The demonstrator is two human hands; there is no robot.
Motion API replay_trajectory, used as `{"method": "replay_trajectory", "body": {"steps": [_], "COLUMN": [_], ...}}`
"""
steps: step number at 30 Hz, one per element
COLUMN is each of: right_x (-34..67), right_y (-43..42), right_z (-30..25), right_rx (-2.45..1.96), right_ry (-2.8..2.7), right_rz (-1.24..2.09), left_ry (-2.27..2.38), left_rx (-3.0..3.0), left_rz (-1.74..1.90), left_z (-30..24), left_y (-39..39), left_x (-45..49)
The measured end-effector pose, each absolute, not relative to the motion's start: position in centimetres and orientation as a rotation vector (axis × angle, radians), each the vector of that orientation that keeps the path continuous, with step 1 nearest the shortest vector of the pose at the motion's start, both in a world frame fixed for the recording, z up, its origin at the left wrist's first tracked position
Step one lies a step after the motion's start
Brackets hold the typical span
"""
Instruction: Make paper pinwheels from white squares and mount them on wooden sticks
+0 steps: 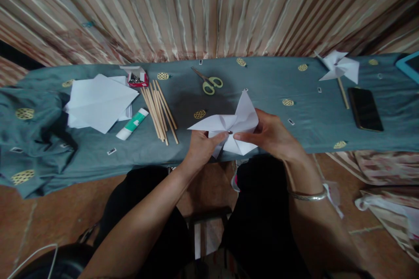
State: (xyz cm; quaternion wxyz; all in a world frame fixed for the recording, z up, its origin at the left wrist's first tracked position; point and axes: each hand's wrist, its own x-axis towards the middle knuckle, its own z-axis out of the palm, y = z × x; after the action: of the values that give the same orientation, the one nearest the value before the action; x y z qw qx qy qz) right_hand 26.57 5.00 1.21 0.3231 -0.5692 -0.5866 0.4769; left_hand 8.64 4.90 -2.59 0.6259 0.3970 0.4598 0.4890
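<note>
A white paper pinwheel (245, 115) is held between both hands above the front edge of the cloth-covered table. A small metallic pin head (230, 132) shows at its centre, where the folded tips meet. My left hand (203, 146) grips the left side, its thumb pressed close to the centre. My right hand (270, 133) pinches the right side, thumb beside the pin and fingers behind the paper. The back of the pinwheel and most fingers are hidden. Beyond it lie scissors (209, 85) with pale green handles.
To the left are several wooden sticks (159, 113), a glue stick (132, 124), a red box of pins (137, 79) and white paper sheets (100, 102). A pinwheel on a stick (338, 67) and a phone (365, 109) lie at the right, near a blue-edged object (407, 67).
</note>
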Motion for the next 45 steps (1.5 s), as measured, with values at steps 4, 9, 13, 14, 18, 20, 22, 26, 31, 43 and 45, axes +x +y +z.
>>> {"method": "replay_trajectory", "body": {"steps": [4, 9, 13, 14, 18, 20, 22, 26, 31, 43, 45], "right_x": [25.9, 25.3, 24.8, 24.7, 24.2, 23.9, 23.6, 23.3, 24.1, 25.9, 26.0], "right_y": [4.8, 4.5, 4.4, 4.3, 4.2, 4.1, 4.1, 4.2, 4.4, 4.1, 4.0], "right_z": [0.8, 0.4, 0.1, 0.1, -0.1, -0.2, -0.2, -0.2, 0.2, 0.1, 0.1], "right_rx": [-1.497, -1.542, -1.555, -1.549, -1.562, -1.570, -1.556, -1.503, -1.498, -1.546, -1.535], "right_ry": [-1.446, -1.396, -1.375, -1.366, -1.319, -1.303, -1.283, -1.208, -1.038, -0.869, -0.884], "right_rz": [1.246, 1.180, 1.136, 1.135, 1.127, 1.119, 1.134, 1.206, 1.253, 1.205, 1.209], "left_ry": [1.051, 1.056, 1.072, 1.073, 1.077, 1.077, 1.073, 1.031, 0.908, 1.944, 2.012], "left_rx": [0.920, 0.926, 0.920, 0.921, 0.935, 0.914, 0.881, 0.827, 0.928, 2.116, 2.134], "left_rz": [1.109, 1.111, 1.099, 1.104, 1.088, 1.078, 1.084, 1.095, 1.057, 0.686, 0.603], "left_z": [-2.6, -2.3, -2.0, -2.0, -2.0, -2.1, -2.3, -2.0, -1.1, -4.2, -4.6], "left_y": [5.0, 4.8, 4.7, 4.7, 4.7, 4.7, 4.7, 4.5, 4.9, 9.7, 9.8], "left_x": [8.6, 8.5, 8.4, 8.3, 8.1, 7.9, 7.8, 7.5, 5.5, -3.0, -2.7]}}
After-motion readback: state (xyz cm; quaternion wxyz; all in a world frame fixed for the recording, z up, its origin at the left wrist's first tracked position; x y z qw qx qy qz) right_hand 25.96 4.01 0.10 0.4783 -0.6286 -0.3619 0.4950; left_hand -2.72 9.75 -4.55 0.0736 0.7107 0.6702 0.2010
